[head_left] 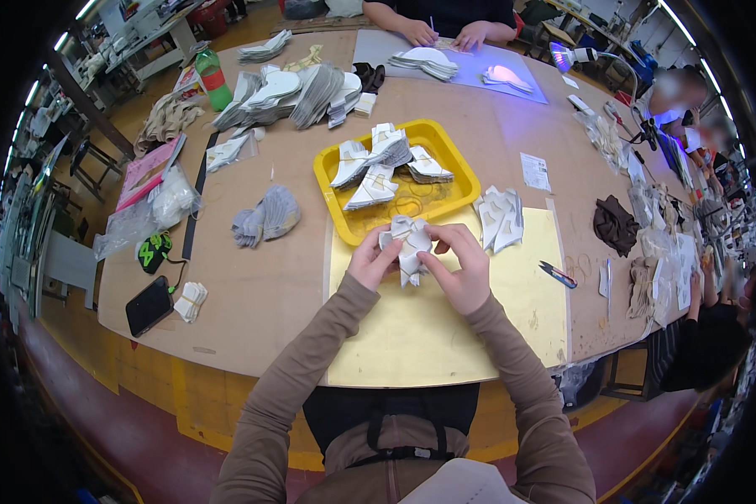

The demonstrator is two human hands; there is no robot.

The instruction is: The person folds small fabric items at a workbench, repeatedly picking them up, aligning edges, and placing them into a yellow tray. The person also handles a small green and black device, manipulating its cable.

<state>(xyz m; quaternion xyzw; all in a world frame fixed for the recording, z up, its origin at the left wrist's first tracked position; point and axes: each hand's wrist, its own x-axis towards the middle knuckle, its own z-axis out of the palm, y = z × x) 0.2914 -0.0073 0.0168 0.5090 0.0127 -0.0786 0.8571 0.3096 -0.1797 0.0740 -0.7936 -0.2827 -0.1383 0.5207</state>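
Observation:
Between my two hands is a small bundle of white cut pieces point(409, 250), held over the yellow sheet point(420, 336) just in front of the tray. My left hand point(371, 258) grips the bundle's left side. On its right side my right hand point(456, 262) pinches the bundle with thumb and fingers. What the fingertips cover is hidden. A yellow plastic tray point(470, 178) holds several banded stacks of similar white pieces point(388, 147). Right of the tray lies another stack of white pieces point(501, 220).
Grey-white stacks point(290, 94) and a green bottle point(213, 80) stand at the far left. A phone point(149, 307) lies near left, thread snips point(558, 275) near right. Across the table, a person's hands point(445, 35) work by a lit lamp point(567, 57). Dark cloth point(616, 225) lies right.

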